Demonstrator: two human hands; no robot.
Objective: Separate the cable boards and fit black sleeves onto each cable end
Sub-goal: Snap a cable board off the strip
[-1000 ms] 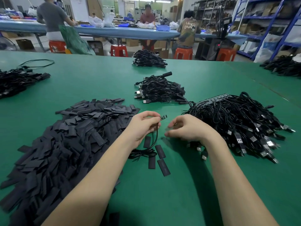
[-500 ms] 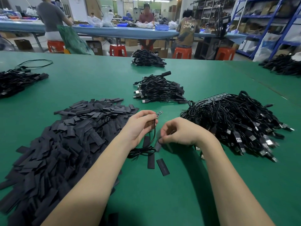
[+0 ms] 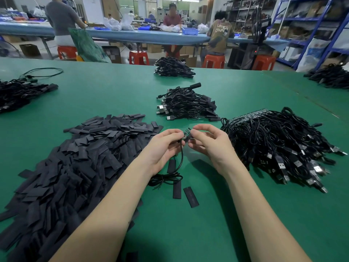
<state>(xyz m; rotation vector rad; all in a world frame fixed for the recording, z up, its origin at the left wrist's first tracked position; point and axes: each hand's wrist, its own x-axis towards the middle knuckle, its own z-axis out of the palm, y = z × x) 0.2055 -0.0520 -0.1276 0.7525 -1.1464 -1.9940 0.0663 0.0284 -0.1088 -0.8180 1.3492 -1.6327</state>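
Cable board (image 3: 186, 133), small and green, is held raised above the green desk (image 3: 117, 95), between the two hands at centre. Head view: the left hand (image 3: 164, 146) pinches the cable (image 3: 181, 157) just below the board, fingers curled round it; the cable hangs down to a loose coil lying on the desk beside the left wrist. The right hand (image 3: 208, 142) pinches a black sleeve (image 3: 188, 139) against the board's side, thumb and forefinger closed on it, the other fingers loosely curled. How far the sleeve is over the board cannot be told. Three loose sleeves (image 3: 190, 197) lie flat on the desk under and near the hands. A large heap of black sleeves (image 3: 75, 159) lies to the left. A large pile of cables with joined boards (image 3: 279, 142) lies to the right, USB plugs facing the near edge. A smaller bundle of sleeved cables (image 3: 187, 106) sits beyond the hands, with further bundles at the far edge, far left and far right.
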